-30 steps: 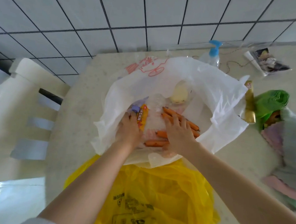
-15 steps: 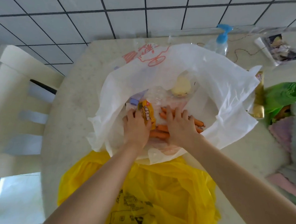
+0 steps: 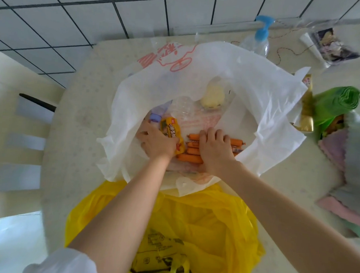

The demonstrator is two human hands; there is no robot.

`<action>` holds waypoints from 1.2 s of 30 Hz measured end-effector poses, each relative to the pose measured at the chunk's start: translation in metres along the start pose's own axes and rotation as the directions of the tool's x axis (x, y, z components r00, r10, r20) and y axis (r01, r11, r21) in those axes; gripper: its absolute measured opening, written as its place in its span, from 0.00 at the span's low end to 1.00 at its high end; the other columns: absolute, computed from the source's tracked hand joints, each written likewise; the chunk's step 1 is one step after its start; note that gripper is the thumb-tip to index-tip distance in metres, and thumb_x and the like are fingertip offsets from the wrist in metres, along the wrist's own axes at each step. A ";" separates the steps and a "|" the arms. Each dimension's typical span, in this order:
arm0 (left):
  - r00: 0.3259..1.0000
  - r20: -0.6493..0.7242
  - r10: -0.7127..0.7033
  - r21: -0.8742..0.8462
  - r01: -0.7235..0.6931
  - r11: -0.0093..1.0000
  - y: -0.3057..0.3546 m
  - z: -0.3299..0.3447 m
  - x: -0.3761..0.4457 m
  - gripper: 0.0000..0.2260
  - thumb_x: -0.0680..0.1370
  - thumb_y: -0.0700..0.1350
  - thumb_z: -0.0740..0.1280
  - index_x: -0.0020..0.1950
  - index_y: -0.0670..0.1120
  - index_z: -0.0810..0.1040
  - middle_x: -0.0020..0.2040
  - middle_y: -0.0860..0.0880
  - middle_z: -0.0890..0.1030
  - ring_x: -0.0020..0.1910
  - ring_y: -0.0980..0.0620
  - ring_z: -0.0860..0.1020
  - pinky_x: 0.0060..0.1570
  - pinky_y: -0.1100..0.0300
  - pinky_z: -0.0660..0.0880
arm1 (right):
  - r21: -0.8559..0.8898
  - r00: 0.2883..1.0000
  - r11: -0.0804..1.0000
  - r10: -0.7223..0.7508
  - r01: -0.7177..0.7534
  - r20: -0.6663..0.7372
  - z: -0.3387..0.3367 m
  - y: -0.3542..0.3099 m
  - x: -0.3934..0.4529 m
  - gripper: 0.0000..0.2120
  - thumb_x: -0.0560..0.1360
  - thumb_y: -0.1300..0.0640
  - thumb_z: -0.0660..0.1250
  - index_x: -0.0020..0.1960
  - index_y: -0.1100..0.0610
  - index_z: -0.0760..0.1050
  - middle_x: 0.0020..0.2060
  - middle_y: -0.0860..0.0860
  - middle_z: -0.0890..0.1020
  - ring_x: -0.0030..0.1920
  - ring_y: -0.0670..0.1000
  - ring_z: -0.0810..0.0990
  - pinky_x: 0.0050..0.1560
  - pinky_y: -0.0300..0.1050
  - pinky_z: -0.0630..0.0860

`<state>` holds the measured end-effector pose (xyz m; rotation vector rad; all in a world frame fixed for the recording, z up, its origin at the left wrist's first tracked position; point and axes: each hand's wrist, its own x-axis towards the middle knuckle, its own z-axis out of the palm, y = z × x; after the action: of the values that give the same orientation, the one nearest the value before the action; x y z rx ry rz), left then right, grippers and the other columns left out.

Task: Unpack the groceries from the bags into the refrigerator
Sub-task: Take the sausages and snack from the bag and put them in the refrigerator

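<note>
A pale, faintly speckled table (image 3: 76,130) with a rounded edge carries everything. Nearest the wrists a crinkled, glossy yellow plastic bag (image 3: 201,228) with dark print slumps in soft folds. Beyond it a thin, translucent white plastic bag (image 3: 252,81) with red print lies spread wide, its rim ringing both hands.

Inside it, the left hand (image 3: 156,143) lies palm down with the fingers curled over a shiny yellow snack packet (image 3: 173,135); whether they actually pinch it cannot be told. Just beyond those fingertips sits a bottle with a lilac cap (image 3: 155,117), and next to it a clear ribbed plastic bottle (image 3: 182,107). The right hand (image 3: 215,150) rests on a row of smooth orange sausage sticks (image 3: 189,157), cylinders lying side by side, its fingers bent and close together over them; a firm grip cannot be confirmed. Further beyond its fingertips lies a soft, rounded pale-yellow lump (image 3: 212,95).

Well right of the right hand, outside the bag, stand a gold foil packet (image 3: 305,114) and a roll of green plastic bags (image 3: 337,101). Far past the fingertips is a clear pump bottle with a blue head (image 3: 261,34).
</note>
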<state>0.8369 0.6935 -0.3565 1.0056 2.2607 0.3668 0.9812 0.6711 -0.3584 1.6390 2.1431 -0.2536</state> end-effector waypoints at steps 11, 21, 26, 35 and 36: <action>0.996 0.089 0.028 -0.081 -0.021 0.996 -0.007 -0.002 -0.014 0.47 0.66 0.45 0.76 0.77 0.52 0.51 0.66 0.46 0.75 0.59 0.42 0.78 0.51 0.55 0.72 | 0.059 1.000 0.998 0.003 -0.001 -0.029 0.000 0.011 -0.004 0.27 0.73 0.56 0.67 0.67 0.57 0.58 0.58 0.59 0.71 0.53 0.60 0.74 0.51 0.53 0.72; 0.984 0.168 0.050 -0.431 0.027 0.902 0.018 -0.035 -0.027 0.33 0.67 0.39 0.75 0.66 0.53 0.63 0.44 0.54 0.77 0.46 0.47 0.81 0.39 0.55 0.78 | 0.471 0.992 0.872 0.120 -0.130 0.051 -0.015 0.036 0.014 0.23 0.73 0.52 0.66 0.62 0.54 0.60 0.46 0.51 0.74 0.48 0.57 0.77 0.39 0.48 0.69; 0.944 0.315 0.098 -0.688 0.157 0.708 0.029 -0.062 -0.051 0.39 0.67 0.42 0.73 0.73 0.57 0.59 0.59 0.50 0.76 0.44 0.48 0.82 0.36 0.50 0.81 | 0.843 0.993 0.536 0.118 -0.044 -0.024 -0.055 0.035 -0.006 0.20 0.70 0.64 0.67 0.57 0.53 0.63 0.42 0.48 0.74 0.45 0.53 0.73 0.38 0.44 0.67; 0.711 0.539 0.451 -0.842 0.429 0.328 -0.007 -0.120 -0.126 0.08 0.73 0.38 0.63 0.47 0.49 0.78 0.38 0.47 0.73 0.37 0.49 0.73 0.38 0.56 0.67 | 0.989 0.982 -0.101 0.165 0.108 -0.091 -0.123 0.006 -0.117 0.23 0.67 0.64 0.73 0.59 0.57 0.71 0.43 0.55 0.77 0.45 0.58 0.80 0.48 0.57 0.80; 0.689 0.562 0.457 -0.827 0.470 0.310 -0.017 -0.124 -0.135 0.08 0.71 0.40 0.64 0.48 0.47 0.77 0.40 0.47 0.75 0.39 0.48 0.75 0.41 0.56 0.70 | 0.986 0.983 -0.134 0.169 0.099 -0.076 -0.123 0.001 -0.133 0.21 0.66 0.64 0.73 0.57 0.58 0.71 0.42 0.56 0.77 0.43 0.57 0.80 0.46 0.57 0.80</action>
<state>0.8156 0.5819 -0.2114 0.2932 0.8667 0.9714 0.9827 0.6038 -0.1906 2.4177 1.8415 -2.4483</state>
